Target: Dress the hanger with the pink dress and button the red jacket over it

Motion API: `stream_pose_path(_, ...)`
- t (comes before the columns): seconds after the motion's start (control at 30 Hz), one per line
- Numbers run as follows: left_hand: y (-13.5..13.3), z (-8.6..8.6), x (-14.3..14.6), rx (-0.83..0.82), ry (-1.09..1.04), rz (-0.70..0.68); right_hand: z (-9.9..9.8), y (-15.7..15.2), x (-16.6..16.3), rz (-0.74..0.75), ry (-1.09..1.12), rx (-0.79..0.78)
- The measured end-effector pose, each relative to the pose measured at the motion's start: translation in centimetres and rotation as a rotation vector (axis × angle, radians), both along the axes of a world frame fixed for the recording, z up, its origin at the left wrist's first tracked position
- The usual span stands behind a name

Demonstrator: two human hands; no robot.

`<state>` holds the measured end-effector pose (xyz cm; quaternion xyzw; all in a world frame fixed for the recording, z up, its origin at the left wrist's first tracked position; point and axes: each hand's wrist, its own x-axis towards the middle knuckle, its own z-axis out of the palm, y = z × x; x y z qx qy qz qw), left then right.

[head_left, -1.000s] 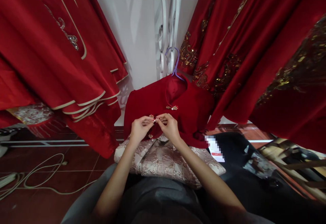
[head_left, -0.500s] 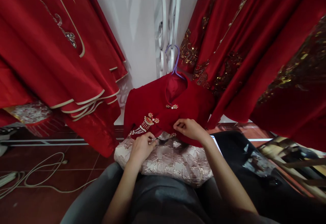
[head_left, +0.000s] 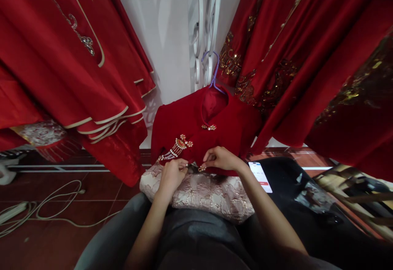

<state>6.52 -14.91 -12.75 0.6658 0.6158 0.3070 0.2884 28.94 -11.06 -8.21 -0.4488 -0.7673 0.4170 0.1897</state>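
A red velvet garment [head_left: 184, 118] on a purple hanger [head_left: 215, 71] is draped toward my lap. Its collar carries a small beaded clasp [head_left: 208, 127], and a jewelled brooch with pearl strands [head_left: 176, 147] sits on its left part. My left hand [head_left: 173, 175] is closed, fingertips pinched at the garment's lower edge; what exactly lies between them is partly hidden. My right hand [head_left: 221, 158] pinches a small gold beaded clasp [head_left: 202, 169] at that edge, just right of the left fingertips. Beneath both hands, a pale pink brocade cloth [head_left: 211, 192] rests on my lap.
Red garments with cream piping [head_left: 101, 94] hang at left, and gold-sequined red garments [head_left: 285, 57] at right. A phone [head_left: 260, 177] and a clear plastic bag [head_left: 316, 196] lie on a black surface [head_left: 285, 212]. A white cable [head_left: 61, 216] loops across the floor.
My right hand has moved slightly down and left, toward my left hand, and a gold clasp now shows at its fingertips. More of the phone is visible. The view has shifted slightly.
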Motion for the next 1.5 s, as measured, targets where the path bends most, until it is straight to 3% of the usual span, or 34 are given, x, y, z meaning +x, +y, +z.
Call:
stream_pose_path(0.1, 0.3, -0.2, 0.2, -0.010, -0.130, 0.029, -0.9, 0.0, -1.5, -0.005, 0.158, 0.044)
stream_pose_path(0.3, 0.4, -0.3, 0.1, 0.027, -0.205, 0.067, -2.5, -0.3, -4.4, -0.202, 0.165, 0.188)
stream_pose_path(0.63, 1.0, -0.9, -0.1, 0.051, -0.304, 0.110, -3.1, -0.8, -5.2, -0.227, 0.168, 0.291)
stream_pose_path(0.83, 1.2, -0.7, -1.1, 0.060, -0.271, 0.042, -4.0, -1.3, -6.1, -0.256, 0.096, 0.434)
stream_pose_path(0.93, 1.6, -0.7, -1.7, 0.047, -0.268, 0.016, -3.6, -1.3, -5.9, -0.271, 0.037, 0.391)
stream_pose_path(1.07, 2.0, -0.4, -3.5, 0.153, -0.218, 0.138, -1.3, -1.2, -4.2, -0.315, -0.095, 0.294)
stream_pose_path(1.2, 1.9, 0.7, -5.0, 0.209, -0.135, 0.197, 0.4, -1.1, -1.9, -0.327, -0.070, 0.258)
stream_pose_path(1.4, 0.7, 2.0, -2.9, 0.148, -0.066, -0.085, -1.5, -1.0, -2.0, -0.228, -0.079, 0.149)
stream_pose_path(1.5, 0.4, 1.5, -1.6, 0.146, 0.049, -0.102, -2.9, -0.8, -3.4, -0.221, -0.039, 0.168)
